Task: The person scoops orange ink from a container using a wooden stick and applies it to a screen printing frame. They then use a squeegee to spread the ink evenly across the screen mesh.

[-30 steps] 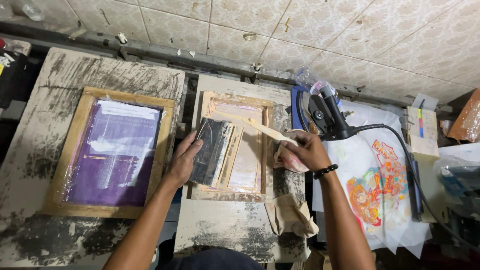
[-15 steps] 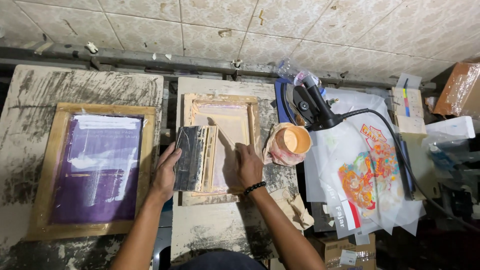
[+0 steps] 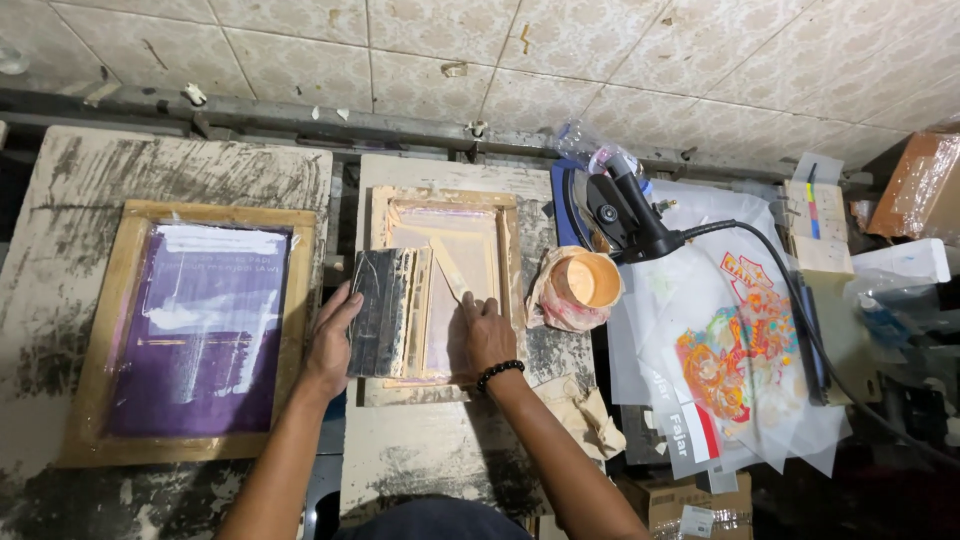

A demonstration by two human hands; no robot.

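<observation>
Benches: two ink-stained boards [image 3: 180, 170] sit side by side under a tiled wall; the view has swung a little left since a second ago, nothing on the boards has shifted.
Purple screen: the big wooden frame [image 3: 200, 330] with purple mesh lies flat on the left board, well apart from both hands, untouched throughout.
Small screen: the smaller frame [image 3: 445, 285] lies flat on the middle board and is where the work is; it has stayed put across all three views.
Prints: a fan of clear sheets with a bright red-orange design [image 3: 730, 365] lies to the right, under a black cable.
Iron: a dark iron [image 3: 625, 215] stands just right of the small screen.
Squeegee: the dark, ink-caked squeegee [image 3: 385, 310] lies along the small screen's left rail, touching it.
Cup: the orange ink cup [image 3: 585, 280] in its rag stands just right of the frame; a second ago the right hand was beside it, so the dip looks finished.
Left hand: left hand [image 3: 330, 345] is flat, fingers loosely spread, thumb side against the squeegee's left edge, steadying rather than gripping.
Right hand: right hand [image 3: 485, 335] has come off the cup onto the mesh, fingers near straight, tips pressing the spatula's lower end; no closed grip shows.
Spatula: the pale stick [image 3: 450, 270] lies slanted on the mesh, so ink appears to be going onto the screen now.
</observation>
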